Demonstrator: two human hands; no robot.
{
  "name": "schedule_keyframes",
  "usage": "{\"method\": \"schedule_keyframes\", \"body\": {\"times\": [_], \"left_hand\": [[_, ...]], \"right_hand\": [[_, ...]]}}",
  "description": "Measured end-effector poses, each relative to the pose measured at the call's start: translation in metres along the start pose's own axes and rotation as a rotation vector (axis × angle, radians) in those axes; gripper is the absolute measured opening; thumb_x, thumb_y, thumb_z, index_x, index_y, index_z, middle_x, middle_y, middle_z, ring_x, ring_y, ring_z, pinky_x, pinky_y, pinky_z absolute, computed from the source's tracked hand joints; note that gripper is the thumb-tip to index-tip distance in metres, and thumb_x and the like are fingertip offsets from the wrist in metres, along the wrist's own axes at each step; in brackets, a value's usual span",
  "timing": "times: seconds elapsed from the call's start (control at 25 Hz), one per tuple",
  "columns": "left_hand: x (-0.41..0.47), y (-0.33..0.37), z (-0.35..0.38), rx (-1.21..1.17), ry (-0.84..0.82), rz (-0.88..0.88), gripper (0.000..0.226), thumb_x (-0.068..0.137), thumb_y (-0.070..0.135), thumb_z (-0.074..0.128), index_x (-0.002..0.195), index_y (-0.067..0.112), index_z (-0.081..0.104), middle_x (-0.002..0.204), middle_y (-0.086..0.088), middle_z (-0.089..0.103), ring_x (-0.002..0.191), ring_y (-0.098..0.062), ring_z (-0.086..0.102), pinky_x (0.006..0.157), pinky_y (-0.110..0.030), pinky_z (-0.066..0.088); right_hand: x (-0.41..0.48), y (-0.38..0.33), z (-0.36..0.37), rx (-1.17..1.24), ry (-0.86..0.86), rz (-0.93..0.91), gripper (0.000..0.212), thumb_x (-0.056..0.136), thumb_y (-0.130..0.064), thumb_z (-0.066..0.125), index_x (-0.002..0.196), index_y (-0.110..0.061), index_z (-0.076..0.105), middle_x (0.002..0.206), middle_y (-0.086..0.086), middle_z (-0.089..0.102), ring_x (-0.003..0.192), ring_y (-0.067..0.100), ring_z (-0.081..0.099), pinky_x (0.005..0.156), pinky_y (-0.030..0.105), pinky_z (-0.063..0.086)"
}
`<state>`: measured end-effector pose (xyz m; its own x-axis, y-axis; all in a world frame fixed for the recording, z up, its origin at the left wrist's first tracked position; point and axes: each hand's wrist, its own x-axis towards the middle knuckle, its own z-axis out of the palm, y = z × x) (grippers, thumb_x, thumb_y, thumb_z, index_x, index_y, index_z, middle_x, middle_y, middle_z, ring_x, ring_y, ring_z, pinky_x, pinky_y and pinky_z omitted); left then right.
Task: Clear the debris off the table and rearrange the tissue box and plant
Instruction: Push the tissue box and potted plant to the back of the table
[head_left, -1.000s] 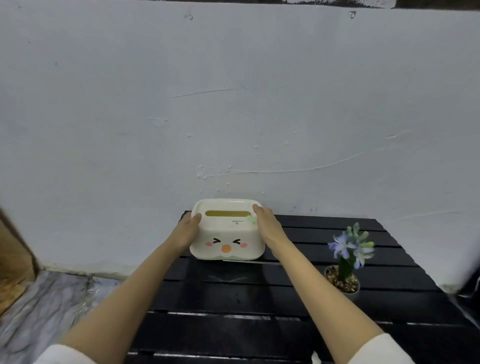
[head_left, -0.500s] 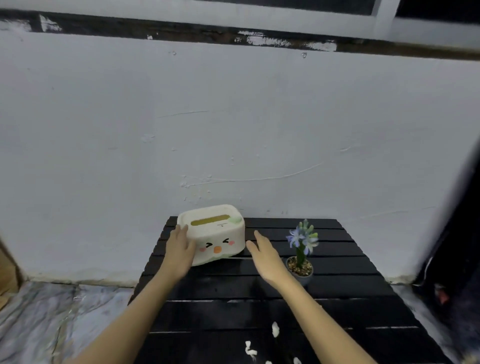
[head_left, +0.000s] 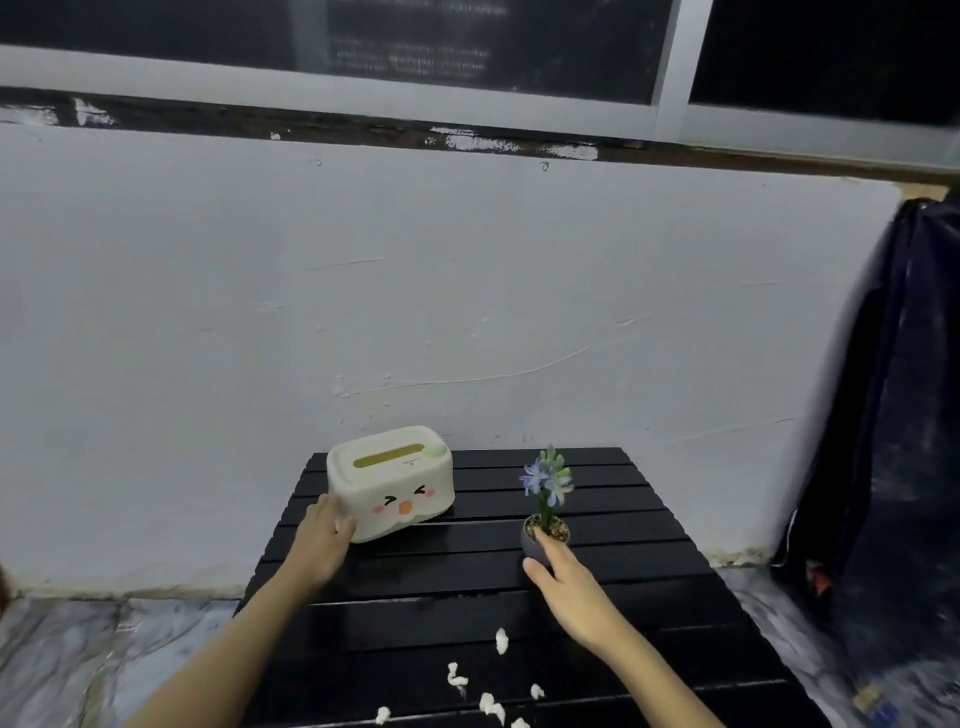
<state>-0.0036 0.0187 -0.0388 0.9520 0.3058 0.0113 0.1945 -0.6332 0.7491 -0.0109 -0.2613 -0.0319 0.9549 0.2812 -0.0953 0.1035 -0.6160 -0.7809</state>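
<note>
A cream tissue box (head_left: 390, 480) with a cartoon face stands at the back left of the black slatted table (head_left: 613, 525), turned slightly. My left hand (head_left: 323, 540) rests flat against its left front corner, fingers spread. A small potted plant (head_left: 545, 512) with blue flowers stands to the right of the box. My right hand (head_left: 563, 579) wraps around the front of its grey pot. Several white scraps of debris (head_left: 457, 678) lie scattered on the near part of the table.
A white wall (head_left: 467, 291) rises right behind the table, with a dark window above it. Dark fabric (head_left: 893, 415) hangs at the right. Marbled floor (head_left: 78, 654) shows on both sides of the table.
My right hand left the tissue box and moved right onto the plant's pot. My left hand stayed at the box's left corner. The view has pulled back, showing debris.
</note>
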Motion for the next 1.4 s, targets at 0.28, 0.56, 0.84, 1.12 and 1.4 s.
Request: {"method": "schedule_keyframes", "body": {"times": [0.28,0.56,0.84,1.12,1.4], "left_hand": [[0.013,-0.011,-0.002,0.024,0.004,-0.024,0.04,0.092,0.012,0.036,0.128,-0.006,0.034,0.144,-0.024,0.033,0.137,-0.032,0.022,0.11,-0.04,0.02],[0.002,-0.048,-0.008,0.01,0.054,-0.046,0.049,0.092,0.011,0.039,0.136,-0.002,0.024,0.149,-0.021,0.024,0.14,-0.03,0.019,0.115,-0.038,0.014],[-0.029,-0.097,0.003,0.065,0.026,-0.014,0.049,0.091,0.012,0.043,0.137,0.004,0.027,0.151,-0.014,0.022,0.142,-0.025,0.013,0.117,-0.037,0.011],[-0.035,-0.107,0.009,0.25,0.055,0.13,0.051,0.092,0.023,0.04,0.139,0.014,0.024,0.152,-0.002,0.022,0.142,-0.016,0.012,0.116,-0.032,0.009],[-0.036,-0.107,0.01,0.322,0.071,0.17,0.059,0.086,0.043,0.027,0.14,0.018,0.021,0.152,0.004,0.017,0.129,0.001,0.003,0.11,-0.021,0.001]], "right_hand": [[0.015,0.028,-0.007,-0.067,0.178,0.005,0.064,0.091,-0.021,0.053,0.144,-0.013,0.019,0.152,0.004,0.025,0.138,0.018,0.028,0.113,0.03,0.024],[0.05,0.042,0.002,-0.03,0.191,0.118,0.085,0.082,-0.027,0.066,0.145,-0.009,0.013,0.15,0.01,0.026,0.137,0.025,0.029,0.11,0.038,0.03],[0.066,0.036,0.008,-0.001,0.307,0.134,0.07,0.077,-0.021,0.071,0.135,-0.004,0.036,0.135,0.012,0.047,0.123,0.026,0.046,0.101,0.036,0.04],[0.099,0.009,0.009,0.036,0.344,0.053,0.057,0.075,-0.018,0.073,0.123,-0.005,0.046,0.123,0.015,0.055,0.112,0.026,0.053,0.089,0.027,0.04],[0.157,-0.008,0.034,0.054,0.341,0.034,0.056,0.077,-0.021,0.072,0.123,-0.001,0.046,0.126,0.019,0.053,0.116,0.029,0.05,0.087,0.025,0.037]]}}
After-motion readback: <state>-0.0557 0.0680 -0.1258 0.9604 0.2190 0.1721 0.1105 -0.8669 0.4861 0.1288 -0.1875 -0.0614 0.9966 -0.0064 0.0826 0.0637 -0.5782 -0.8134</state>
